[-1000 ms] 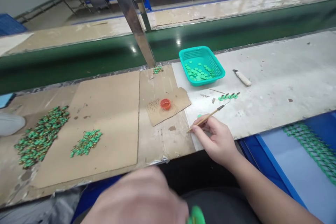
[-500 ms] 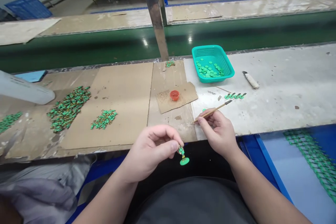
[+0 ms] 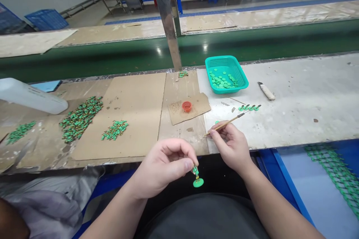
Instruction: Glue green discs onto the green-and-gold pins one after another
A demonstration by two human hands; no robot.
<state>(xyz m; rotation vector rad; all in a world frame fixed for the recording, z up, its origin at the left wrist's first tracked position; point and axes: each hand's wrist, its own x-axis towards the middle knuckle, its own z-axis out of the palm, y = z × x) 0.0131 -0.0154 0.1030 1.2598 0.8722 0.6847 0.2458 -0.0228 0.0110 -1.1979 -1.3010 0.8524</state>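
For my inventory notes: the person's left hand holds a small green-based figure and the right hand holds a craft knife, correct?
Not quite. The head view shows the right hand holding a thin wooden brush, not a craft knife. The rest stands: the left hand holds the small green-based figure.

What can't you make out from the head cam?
Head view only:
Figure: upper part hidden by the left hand's fingers.
Brush: tip too small to judge.
Red cup: contents too small to identify.
Green lattice: cut off by the right edge.
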